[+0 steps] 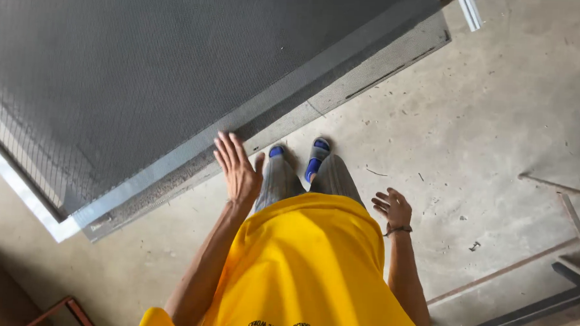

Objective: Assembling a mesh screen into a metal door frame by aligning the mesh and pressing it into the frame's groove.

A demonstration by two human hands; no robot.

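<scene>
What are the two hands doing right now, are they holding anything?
Left hand: open, fingers spread, reaching at the edge of the mesh screen frame, gripping nothing.
Right hand: open, loosely curled, empty, hanging over the concrete floor.

Colour notes from my remote seat. Large flat framed mesh screen panel (177,67): dark grey, fine regular grid weave; its metal frame edge (172,167) pale silver-grey. Person's loose cotton shirt (305,268): bright yellow, small black lettering near the bottom. Trousers (302,180): grey with faint vertical streaks. Open sandals (318,154): blue with grey soles. Thin wristband (398,231): dark. Bare concrete floor (488,113): mottled beige-grey with darker specks.
</scene>
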